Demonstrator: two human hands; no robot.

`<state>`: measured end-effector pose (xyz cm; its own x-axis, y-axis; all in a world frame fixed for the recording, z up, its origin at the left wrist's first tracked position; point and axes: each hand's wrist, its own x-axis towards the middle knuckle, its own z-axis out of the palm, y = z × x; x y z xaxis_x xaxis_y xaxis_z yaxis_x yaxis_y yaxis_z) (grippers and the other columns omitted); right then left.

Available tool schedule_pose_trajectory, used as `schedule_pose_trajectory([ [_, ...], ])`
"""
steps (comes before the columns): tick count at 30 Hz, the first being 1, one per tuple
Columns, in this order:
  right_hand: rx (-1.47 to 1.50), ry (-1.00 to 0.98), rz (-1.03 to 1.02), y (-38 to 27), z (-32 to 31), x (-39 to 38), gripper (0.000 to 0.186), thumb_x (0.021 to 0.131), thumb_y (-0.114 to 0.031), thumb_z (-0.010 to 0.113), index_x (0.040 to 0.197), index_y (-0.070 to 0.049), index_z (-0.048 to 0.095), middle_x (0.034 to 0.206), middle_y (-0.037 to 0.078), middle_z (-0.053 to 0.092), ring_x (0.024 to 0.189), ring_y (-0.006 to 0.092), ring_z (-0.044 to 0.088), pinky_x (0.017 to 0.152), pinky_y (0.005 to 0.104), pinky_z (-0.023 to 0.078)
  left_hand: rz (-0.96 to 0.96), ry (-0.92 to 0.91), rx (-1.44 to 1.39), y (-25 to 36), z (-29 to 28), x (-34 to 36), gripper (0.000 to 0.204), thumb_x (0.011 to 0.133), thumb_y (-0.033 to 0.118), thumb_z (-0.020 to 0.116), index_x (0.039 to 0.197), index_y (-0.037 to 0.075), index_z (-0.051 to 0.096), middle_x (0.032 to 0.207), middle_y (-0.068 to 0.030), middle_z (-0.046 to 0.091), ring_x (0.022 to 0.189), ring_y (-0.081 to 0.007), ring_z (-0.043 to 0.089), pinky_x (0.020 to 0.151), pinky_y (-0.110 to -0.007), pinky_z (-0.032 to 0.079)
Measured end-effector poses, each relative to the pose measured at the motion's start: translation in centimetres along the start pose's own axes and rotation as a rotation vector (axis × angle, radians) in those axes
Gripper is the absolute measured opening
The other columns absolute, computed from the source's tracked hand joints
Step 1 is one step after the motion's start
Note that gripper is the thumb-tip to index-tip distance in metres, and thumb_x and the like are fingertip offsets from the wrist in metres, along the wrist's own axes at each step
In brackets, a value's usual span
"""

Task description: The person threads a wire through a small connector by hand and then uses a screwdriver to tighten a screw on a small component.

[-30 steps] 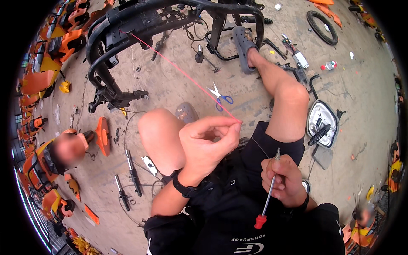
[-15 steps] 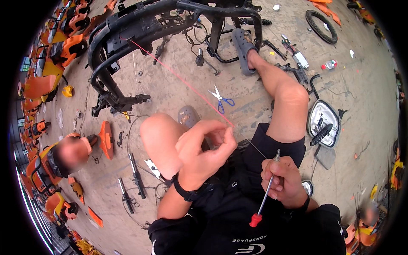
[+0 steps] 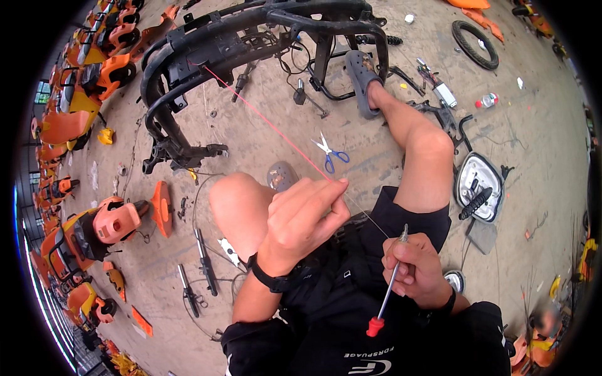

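In the head view, the left hand (image 3: 301, 219) pinches the end of a pink string (image 3: 276, 131) between thumb and forefinger, tips pressed together. The string runs tight up to the black frame (image 3: 226, 47). A thin wire (image 3: 370, 217) stretches from near those fingertips to the right hand (image 3: 415, 266), whose curled fingers close around a metal rod (image 3: 389, 294) with a red end pointing down. Whether string and wire join, I cannot tell. Blue-handled scissors (image 3: 330, 154) lie open on the floor (image 3: 539, 156) near the string
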<state>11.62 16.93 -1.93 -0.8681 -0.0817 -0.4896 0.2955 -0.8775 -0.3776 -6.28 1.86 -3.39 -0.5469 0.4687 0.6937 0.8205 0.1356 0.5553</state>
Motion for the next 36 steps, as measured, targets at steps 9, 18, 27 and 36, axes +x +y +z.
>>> schedule_pose_trajectory([
  [9, -0.028, 0.022, 0.018, -0.1, 0.7, 0.1, 0.028, 0.099, -0.013, 0.059, 0.083, 0.009, 0.067, 0.06, 0.002, 0.048, 0.044, 0.0072, 0.042, 0.04, 0.0273, 0.044, -0.166, 0.003, 0.016, 0.8, 0.3, -0.3, 0.025, 0.066, -0.012, 0.069, 0.088, -0.001, 0.07, 0.074, -0.0091, 0.071, 0.06, -0.0211, 0.068, 0.055, -0.028, 0.054],
  [18, -0.05, 0.021, 0.0, 0.3, 0.6, -0.1, 0.027, 0.098, -0.014, 0.061, 0.084, 0.009, 0.067, 0.059, 0.002, 0.049, 0.044, 0.0073, 0.042, 0.04, 0.0288, 0.045, -0.439, 0.081, -0.149, -0.2, -1.2, -0.8, 0.023, 0.078, -0.014, 0.066, 0.097, -0.002, 0.074, 0.082, -0.0077, 0.076, 0.062, -0.0072, 0.068, 0.049, -0.018, 0.045],
  [27, -0.052, 0.02, -0.006, 0.3, 0.6, -0.3, 0.028, 0.098, -0.014, 0.061, 0.083, 0.009, 0.067, 0.059, 0.002, 0.049, 0.044, 0.0073, 0.042, 0.041, 0.0296, 0.047, -0.147, -0.057, -0.16, 0.1, -1.4, -0.4, 0.029, 0.07, -0.01, 0.074, 0.098, -0.001, 0.073, 0.082, -0.0085, 0.074, 0.068, -0.0158, 0.071, 0.057, -0.025, 0.055],
  [36, -0.109, 0.014, -0.024, 0.5, 0.9, -0.2, 0.028, 0.099, -0.013, 0.061, 0.083, 0.009, 0.067, 0.059, 0.002, 0.049, 0.045, 0.0076, 0.042, 0.042, 0.0292, 0.047, -0.208, -0.094, -0.067, 0.5, -1.2, 0.0, 0.017, 0.07, -0.009, 0.073, 0.083, 0.001, 0.071, 0.074, -0.0087, 0.071, 0.065, -0.0194, 0.071, 0.058, -0.028, 0.055],
])
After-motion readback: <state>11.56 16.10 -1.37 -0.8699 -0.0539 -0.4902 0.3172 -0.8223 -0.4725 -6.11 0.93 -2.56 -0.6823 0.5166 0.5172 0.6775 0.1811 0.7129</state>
